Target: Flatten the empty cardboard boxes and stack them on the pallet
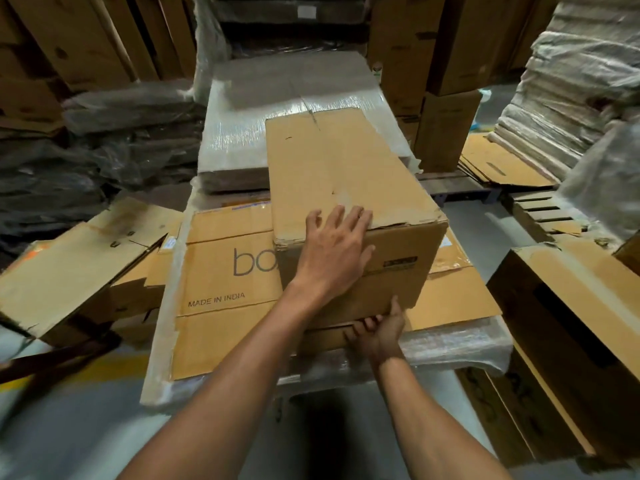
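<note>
1. Grey concrete floor (69, 427) runs under me, with a yellow painted line (114, 370) at the near left. The room is a dim store crowded with cardboard.
2. Straight ahead is a low stack bound in clear film (450, 344). Its top layer is a flat carton (225, 278) printed "MADE IN INDIA".
3. Farther off, in line with it, lies a wrapped bundle (242, 133) of flat board, shiny under its plastic.
4. On the left, an opened carton (69, 268) lies tipped just beside the stack. Dark plastic-covered heaps (86, 150) sit beyond it.
5. On the near right stands a tall brown carton (571, 306). White wrapped stacks (571, 81) rise at the far right, and a slatted wooden pallet (540, 213) shows between the two.
6. My box (346, 168) is plain brown and still box-shaped, not flattened. It rests on the flat carton, toward the right, and its far end reaches over the wrapped bundle. The near top edge is frayed, and a small dark label (400, 262) sits on the near face.
7. My left hand (334, 251) lies released on the box, fingers spread straight over the near top edge and palm against the near face.
8. My right hand (377, 330) is low at the near bottom edge of the box. Its fingers curl under the lower flap and the thumb points up the face, so it is grasping the box.
</note>
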`<state>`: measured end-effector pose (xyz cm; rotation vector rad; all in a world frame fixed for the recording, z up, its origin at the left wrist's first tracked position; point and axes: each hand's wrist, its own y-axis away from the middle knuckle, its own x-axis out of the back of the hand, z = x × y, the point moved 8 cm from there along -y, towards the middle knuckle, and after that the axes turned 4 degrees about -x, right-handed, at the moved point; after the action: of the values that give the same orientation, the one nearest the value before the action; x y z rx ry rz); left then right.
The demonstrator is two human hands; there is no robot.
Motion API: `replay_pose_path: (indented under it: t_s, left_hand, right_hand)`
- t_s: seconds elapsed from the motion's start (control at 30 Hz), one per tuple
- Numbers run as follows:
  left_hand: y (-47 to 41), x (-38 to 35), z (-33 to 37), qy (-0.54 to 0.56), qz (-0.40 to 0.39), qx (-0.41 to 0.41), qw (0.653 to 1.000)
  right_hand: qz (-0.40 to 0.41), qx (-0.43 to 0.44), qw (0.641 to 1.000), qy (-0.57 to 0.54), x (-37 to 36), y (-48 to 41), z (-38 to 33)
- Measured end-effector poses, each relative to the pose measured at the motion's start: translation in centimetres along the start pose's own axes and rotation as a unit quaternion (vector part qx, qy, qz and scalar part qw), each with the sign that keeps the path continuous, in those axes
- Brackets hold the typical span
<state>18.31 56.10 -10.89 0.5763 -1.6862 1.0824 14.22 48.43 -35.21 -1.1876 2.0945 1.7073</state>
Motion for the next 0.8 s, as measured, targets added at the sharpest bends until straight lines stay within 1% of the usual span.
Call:
replay_pose_path:
  t_s: [0.1,0.27,0.4,0.47,0.53,0.63,0.73,0.8]
  left_hand:
    - [-4.1,3.2,-2.1,-0.008,0.010,-0.007,1.000]
    - [-9.6,6.9,-5.1,-0.012,0.000,0.005,1.000]
    - [-11.0,7.3,-6.4,-0.020,-0.027,0.056,0.998]
    - [-10.9,7.1,-6.4,-0.023,-0.028,0.062,0.997]
    - [-10.6,7.0,-6.3,-0.019,-0.021,0.064,0.998]
    - [-10.6,7.8,-6.8,-0.009,0.004,0.087,0.996]
    - [-10.9,9.9,-8.2,0.036,0.030,0.130,0.990]
    - [-10.7,11.4,-9.7,0.086,0.067,0.174,0.979]
  right_hand:
    - [-0.040,-0.001,0.998,-0.045,-3.6,1.5,-0.8]
    - [-0.052,0.036,0.997,-0.039,-8.7,3.8,-2.3]
    - [-0.086,0.001,0.996,-0.032,-10.7,4.4,-2.5]
    - [-0.112,-0.023,0.993,-0.023,-11.4,4.6,-2.3]
    - [-0.121,-0.020,0.992,-0.010,-11.6,4.5,-2.3]
    - [-0.143,0.026,0.989,-0.002,-12.5,4.8,-3.3]
    - [-0.171,0.131,0.976,-0.011,-14.1,5.7,-6.7]
    - [-0.185,0.198,0.963,-0.010,-15.6,6.9,-9.9]
